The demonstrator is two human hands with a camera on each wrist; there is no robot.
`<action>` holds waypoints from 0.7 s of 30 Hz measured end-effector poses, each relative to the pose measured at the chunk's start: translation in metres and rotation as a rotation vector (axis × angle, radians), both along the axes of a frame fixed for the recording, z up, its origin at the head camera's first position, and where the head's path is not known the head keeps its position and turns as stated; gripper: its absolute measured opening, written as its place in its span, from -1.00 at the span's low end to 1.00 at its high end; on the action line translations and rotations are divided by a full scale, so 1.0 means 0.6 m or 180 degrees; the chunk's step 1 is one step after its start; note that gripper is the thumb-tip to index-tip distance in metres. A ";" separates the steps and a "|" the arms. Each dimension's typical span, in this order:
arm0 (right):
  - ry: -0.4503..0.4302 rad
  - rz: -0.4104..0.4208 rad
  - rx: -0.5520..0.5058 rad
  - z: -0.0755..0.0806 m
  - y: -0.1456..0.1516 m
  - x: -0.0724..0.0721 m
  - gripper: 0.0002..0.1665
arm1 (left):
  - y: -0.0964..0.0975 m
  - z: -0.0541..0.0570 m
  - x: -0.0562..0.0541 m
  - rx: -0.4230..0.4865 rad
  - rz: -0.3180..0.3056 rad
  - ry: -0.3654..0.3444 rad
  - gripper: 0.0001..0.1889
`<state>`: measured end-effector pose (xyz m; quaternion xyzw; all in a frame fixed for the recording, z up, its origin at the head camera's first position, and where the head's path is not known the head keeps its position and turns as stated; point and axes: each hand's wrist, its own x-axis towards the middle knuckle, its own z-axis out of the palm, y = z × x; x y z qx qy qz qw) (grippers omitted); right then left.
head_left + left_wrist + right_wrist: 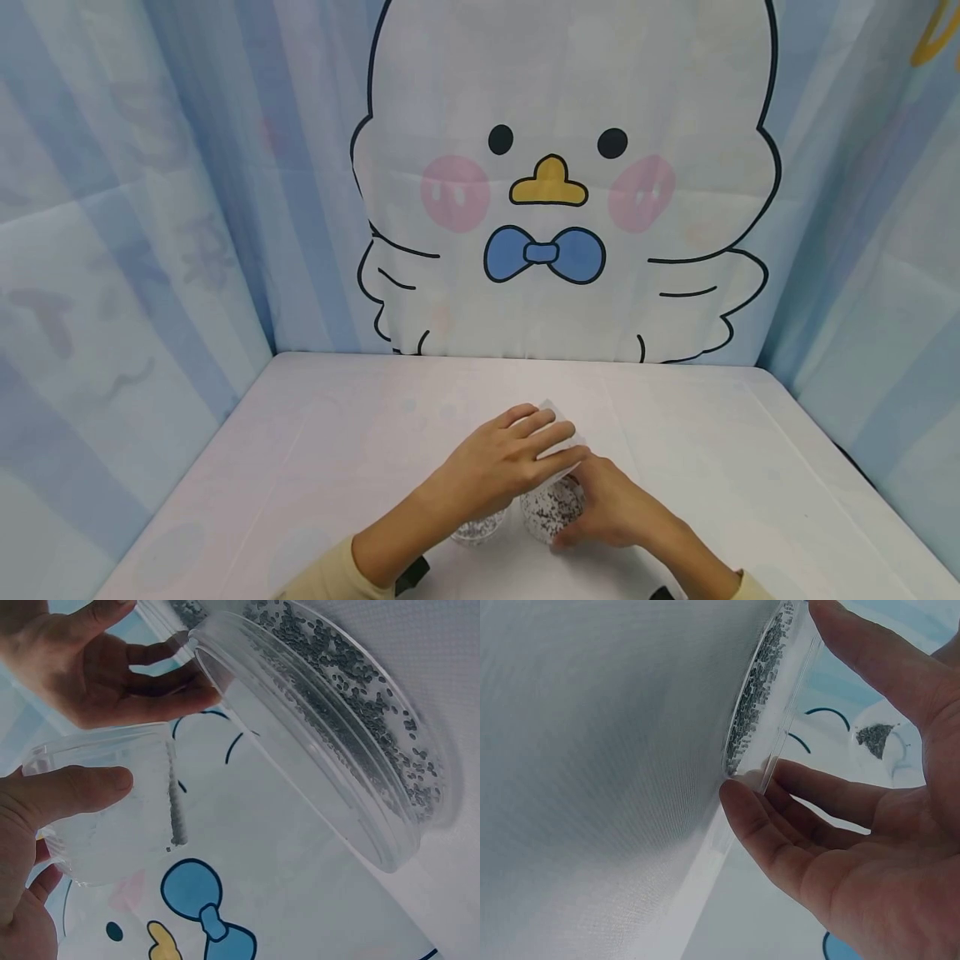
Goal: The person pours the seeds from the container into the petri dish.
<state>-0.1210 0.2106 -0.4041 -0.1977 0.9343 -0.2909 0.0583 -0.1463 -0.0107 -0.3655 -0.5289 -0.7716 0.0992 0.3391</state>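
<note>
My left hand (510, 458) holds a clear plastic cup (112, 844) tipped on its side above a clear round container. In the left wrist view its thumb (82, 791) lies along the cup wall, and a line of dark grains (175, 802) sits at one end inside. My right hand (622, 504) grips that round container (552, 510) by its sides on the table. A layer of dark grains (759, 690) covers its bottom. A second clear round container (478, 530) with dark grains stands just left, partly hidden under my left forearm.
The table (360, 467) has a pale cloth. Behind it hangs a curtain (555, 317) printed with a white bird and blue bow tie. Striped blue curtains (112, 250) close off both sides.
</note>
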 end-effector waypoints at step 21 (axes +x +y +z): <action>-0.0115 -0.0043 -0.0050 0.002 -0.003 0.001 0.12 | -0.001 -0.002 -0.001 -0.0034 -0.0024 0.0095 -0.30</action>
